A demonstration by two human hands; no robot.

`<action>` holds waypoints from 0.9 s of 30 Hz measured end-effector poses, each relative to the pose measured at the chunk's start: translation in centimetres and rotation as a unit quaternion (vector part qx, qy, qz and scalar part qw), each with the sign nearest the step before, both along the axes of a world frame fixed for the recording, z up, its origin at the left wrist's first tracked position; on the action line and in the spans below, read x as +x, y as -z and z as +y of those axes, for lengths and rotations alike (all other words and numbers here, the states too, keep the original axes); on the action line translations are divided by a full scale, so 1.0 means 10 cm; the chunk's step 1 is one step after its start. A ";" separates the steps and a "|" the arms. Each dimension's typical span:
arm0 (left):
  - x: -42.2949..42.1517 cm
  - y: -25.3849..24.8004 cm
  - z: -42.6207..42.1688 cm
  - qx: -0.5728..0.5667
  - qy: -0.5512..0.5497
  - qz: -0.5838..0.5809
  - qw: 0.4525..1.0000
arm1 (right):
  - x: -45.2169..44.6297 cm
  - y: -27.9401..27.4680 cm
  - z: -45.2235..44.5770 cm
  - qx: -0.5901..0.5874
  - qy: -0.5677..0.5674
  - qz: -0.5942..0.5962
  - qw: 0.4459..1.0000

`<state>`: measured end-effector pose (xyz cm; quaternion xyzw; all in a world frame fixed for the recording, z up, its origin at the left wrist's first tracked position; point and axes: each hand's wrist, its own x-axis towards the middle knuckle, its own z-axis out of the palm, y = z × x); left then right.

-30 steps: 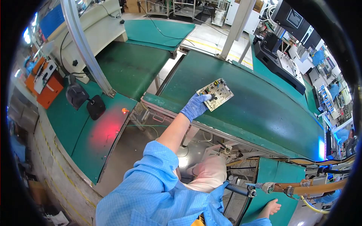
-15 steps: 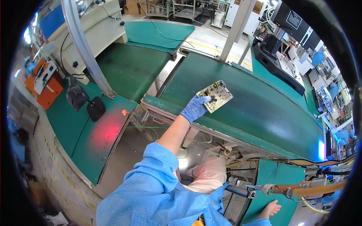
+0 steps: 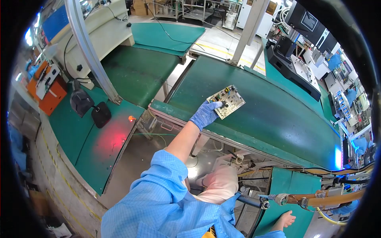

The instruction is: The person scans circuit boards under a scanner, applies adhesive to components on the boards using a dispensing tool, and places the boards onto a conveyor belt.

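My left hand (image 3: 205, 114), in a blue glove, grips a printed circuit board (image 3: 227, 101) by its near left edge, thumb on top. The board is populated with small components and is held tilted over the green conveyor belt (image 3: 262, 115); whether it touches the belt I cannot tell. My bare right hand (image 3: 286, 219) is low on the right, over a green mat (image 3: 295, 190), its fingers loosely bent and apart with nothing seen in them. The sleeve hides part of that arm.
At left a black barcode scanner (image 3: 81, 101) on a stand casts red light onto a green work surface (image 3: 89, 148). A metal post (image 3: 250, 31) rises behind the belt. A brown tubular arm (image 3: 317, 199) with cables lies close to my right hand. Several co-workers in blue are at the far right.
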<state>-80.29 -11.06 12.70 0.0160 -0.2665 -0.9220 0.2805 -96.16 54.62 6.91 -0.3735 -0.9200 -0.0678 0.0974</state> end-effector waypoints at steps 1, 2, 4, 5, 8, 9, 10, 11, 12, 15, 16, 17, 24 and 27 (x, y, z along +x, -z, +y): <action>0.00 -0.01 0.00 0.000 0.000 0.000 1.000 | 0.00 0.00 0.00 0.000 0.000 0.000 1.000; 0.00 -0.02 0.00 0.002 0.000 -0.004 1.000 | 0.00 0.01 0.01 0.000 0.000 0.002 1.000; 0.01 -0.03 0.01 0.003 0.000 -0.007 1.000 | -0.01 0.03 0.03 -0.001 0.001 0.004 1.000; 0.01 -0.04 0.02 0.005 0.001 -0.005 1.000 | -0.02 0.04 0.05 -0.001 -0.001 0.005 1.000; 0.02 -0.07 0.03 0.017 0.004 -0.004 1.000 | -0.02 0.03 0.04 0.000 0.000 0.004 1.000; 0.02 -0.08 0.03 0.028 0.005 -0.005 1.000 | -0.02 0.03 0.03 0.001 0.002 0.002 1.000; 0.02 -0.08 0.03 0.028 0.004 -0.004 1.000 | -0.02 0.02 0.03 0.001 0.001 0.003 1.000; 0.02 -0.08 0.03 0.029 0.004 -0.004 1.000 | -0.01 0.01 0.02 0.001 0.001 0.001 1.000; 0.02 -0.08 0.03 0.030 0.003 -0.004 1.000 | -0.01 0.00 0.01 0.002 0.002 0.000 1.000; 0.00 -0.03 0.01 0.034 0.006 -0.002 0.999 | -0.01 0.00 0.00 0.001 0.007 -0.002 1.000; 0.00 -0.04 0.01 0.034 0.006 -0.002 0.999 | -0.01 0.00 0.00 0.001 0.007 -0.002 1.000; 0.01 -0.05 0.01 0.035 0.008 -0.003 0.999 | -0.01 0.00 0.01 0.003 0.005 -0.003 1.000; 0.01 -0.06 0.02 0.019 0.006 -0.003 1.000 | -0.02 0.01 0.03 0.000 0.000 -0.007 1.000; 0.02 -0.07 0.03 0.025 0.008 0.001 1.000 | 0.00 0.00 0.01 0.003 0.000 0.004 1.000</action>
